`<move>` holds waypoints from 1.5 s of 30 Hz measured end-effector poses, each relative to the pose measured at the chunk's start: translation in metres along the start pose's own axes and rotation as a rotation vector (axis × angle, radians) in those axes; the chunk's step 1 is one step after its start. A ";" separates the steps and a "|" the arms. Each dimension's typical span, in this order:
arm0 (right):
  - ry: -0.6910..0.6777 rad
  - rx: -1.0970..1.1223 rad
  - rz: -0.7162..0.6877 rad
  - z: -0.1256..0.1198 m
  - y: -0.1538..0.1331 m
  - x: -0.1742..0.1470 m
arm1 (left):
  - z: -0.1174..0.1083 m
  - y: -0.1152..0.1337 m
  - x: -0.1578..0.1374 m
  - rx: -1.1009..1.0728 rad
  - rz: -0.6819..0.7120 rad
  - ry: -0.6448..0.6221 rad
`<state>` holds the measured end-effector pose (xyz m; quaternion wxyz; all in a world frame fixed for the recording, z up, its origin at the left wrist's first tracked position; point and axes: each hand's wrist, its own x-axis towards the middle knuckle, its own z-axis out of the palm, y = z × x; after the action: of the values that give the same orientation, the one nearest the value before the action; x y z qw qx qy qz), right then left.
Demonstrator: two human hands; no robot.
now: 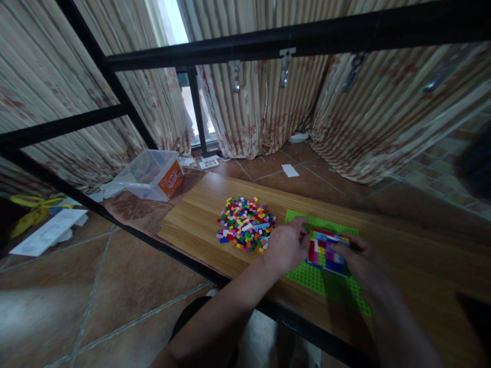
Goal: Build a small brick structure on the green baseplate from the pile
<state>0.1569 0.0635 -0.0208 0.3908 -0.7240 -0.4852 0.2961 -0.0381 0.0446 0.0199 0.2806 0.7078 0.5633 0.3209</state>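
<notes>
A low build of coloured toy bricks [322,249], in red, yellow, purple, white and blue, stands on a green studded baseplate [307,278]. My left hand [288,245] is at the build's left edge, fingers curled together; whatever they may pinch is hidden. From the right, my right hand [356,255] grips the build, with the thumb over its top and the fingers at its far right corner. Just left of my left hand lies a heap of small loose bricks [245,224] in many colours.
The wooden bench top [199,204] has a dark metal edge. A clear plastic bin [148,171] with an orange label stands beyond its left end. Black metal bars [253,48] cross in front of striped curtains [245,112]. White paper [290,170] lies on the tiled floor.
</notes>
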 end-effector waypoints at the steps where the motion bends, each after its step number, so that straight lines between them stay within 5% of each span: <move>1: 0.007 -0.005 0.008 0.000 -0.001 0.000 | -0.002 -0.002 0.000 0.003 -0.009 0.011; 10: -0.026 -0.060 0.031 -0.003 -0.014 -0.006 | -0.045 -0.026 0.005 0.154 -0.155 0.156; 15: -0.047 -0.065 0.046 -0.003 -0.017 -0.006 | -0.068 -0.042 0.002 0.356 -0.175 0.093; 21: -0.058 -0.080 0.024 -0.003 -0.014 -0.006 | -0.069 -0.042 -0.001 0.635 -0.156 0.001; 29: -0.096 0.072 0.046 -0.003 -0.014 -0.006 | -0.069 -0.044 0.001 0.708 -0.125 0.009; 33: -0.088 0.241 0.102 -0.007 -0.020 -0.008 | -0.070 -0.045 0.005 0.557 -0.067 0.108; 36: -0.073 0.317 0.145 -0.009 -0.026 -0.009 | -0.062 -0.043 0.008 0.248 -0.013 0.133; 40: -0.061 0.306 0.149 -0.008 -0.027 -0.009 | -0.040 -0.037 0.007 -0.216 0.031 0.013; 45: -0.066 0.295 0.119 -0.006 -0.018 -0.006 | -0.011 -0.018 0.001 -0.466 -0.061 -0.111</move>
<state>0.1513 0.0600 -0.0018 0.4586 -0.6761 -0.4052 0.4103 -0.0578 0.0497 0.0136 0.4765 0.6231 0.4789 0.3941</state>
